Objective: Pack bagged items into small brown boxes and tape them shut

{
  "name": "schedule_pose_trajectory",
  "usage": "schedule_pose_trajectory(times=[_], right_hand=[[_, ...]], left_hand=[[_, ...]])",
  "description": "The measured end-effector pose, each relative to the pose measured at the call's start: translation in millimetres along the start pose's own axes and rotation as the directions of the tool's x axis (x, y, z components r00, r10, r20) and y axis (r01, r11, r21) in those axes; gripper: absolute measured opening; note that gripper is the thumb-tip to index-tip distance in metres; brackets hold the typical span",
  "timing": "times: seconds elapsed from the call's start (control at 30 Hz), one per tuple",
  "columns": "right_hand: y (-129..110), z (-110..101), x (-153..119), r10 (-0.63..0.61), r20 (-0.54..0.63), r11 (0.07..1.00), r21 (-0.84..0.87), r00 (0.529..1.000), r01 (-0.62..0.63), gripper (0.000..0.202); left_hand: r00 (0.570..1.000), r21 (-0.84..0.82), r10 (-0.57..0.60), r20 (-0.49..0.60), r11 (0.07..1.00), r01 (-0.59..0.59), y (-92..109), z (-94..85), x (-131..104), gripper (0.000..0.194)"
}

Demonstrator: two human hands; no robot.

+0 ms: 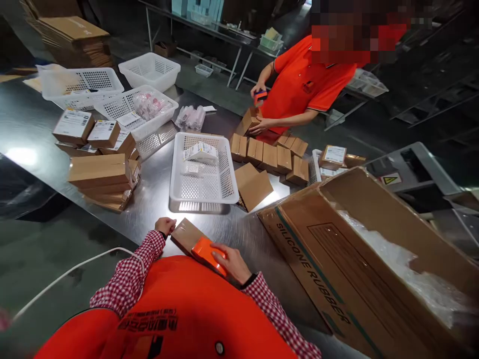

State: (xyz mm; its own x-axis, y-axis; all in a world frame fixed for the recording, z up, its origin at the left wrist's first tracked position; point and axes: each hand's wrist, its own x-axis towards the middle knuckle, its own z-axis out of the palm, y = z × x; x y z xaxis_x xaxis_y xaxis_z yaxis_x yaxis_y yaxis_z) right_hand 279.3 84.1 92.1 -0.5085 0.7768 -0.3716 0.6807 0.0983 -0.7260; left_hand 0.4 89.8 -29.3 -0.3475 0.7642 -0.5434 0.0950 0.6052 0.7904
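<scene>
In front of my body lies a small brown cardboard box (186,233) on the metal table. My right hand (235,263) grips an orange tape dispenser (208,255), which rests over the box's right part. At the box's far left corner is my left hand (165,226), its fingers curled closed; whatever they pinch, if anything, is too small to make out. A white perforated basket (228,182) stands just beyond, with a labelled white packet (200,151) and clear plastic wrap inside.
Stacked brown boxes (99,169) stand at left, below more white baskets (149,72). A large open carton (299,259) takes up the right side. Across the table a co-worker (310,85) holds a tape dispenser (260,95) and a box, behind rows of small boxes (270,157).
</scene>
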Motion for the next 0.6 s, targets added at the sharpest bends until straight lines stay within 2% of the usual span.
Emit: schedule_pose_trajectory(times=[0.17, 0.27, 0.37, 0.47, 0.6], right_hand=[[35.4, 5.8, -22.9, -0.001, -0.032, 0.998, 0.059, 1.0, 0.003, 0.041], [56.2, 11.6, -27.7, -0.041, -0.069, 0.992, 0.12, 0.997, 0.049, 0.044], [70.7, 12.5, -31.4, -0.053, -0.085, 0.99, 0.126, 0.995, 0.063, 0.046], [73.0, 9.3, -31.7, -0.055, -0.07, 0.992, 0.114, 0.996, 0.063, 0.045], [61.8, 5.0, -28.9, -0.046, -0.054, 0.991, 0.125, 0.997, 0.052, 0.044]], left_hand=[[0.998, 0.092, 0.049, 0.033, 0.994, -0.051, 5.3, -0.4, -13.3, 0.02], [0.996, 0.054, 0.031, 0.084, 0.998, -0.035, 10.0, 5.2, -23.5, 0.017], [0.985, -0.031, -0.031, 0.168, 0.999, 0.036, 13.6, 12.1, -34.7, 0.023], [0.954, -0.061, -0.094, 0.283, 0.991, 0.116, 18.6, 10.1, -40.1, 0.025], [0.91, 0.037, -0.157, 0.383, 0.987, 0.155, 30.9, -1.8, -33.0, 0.032]])
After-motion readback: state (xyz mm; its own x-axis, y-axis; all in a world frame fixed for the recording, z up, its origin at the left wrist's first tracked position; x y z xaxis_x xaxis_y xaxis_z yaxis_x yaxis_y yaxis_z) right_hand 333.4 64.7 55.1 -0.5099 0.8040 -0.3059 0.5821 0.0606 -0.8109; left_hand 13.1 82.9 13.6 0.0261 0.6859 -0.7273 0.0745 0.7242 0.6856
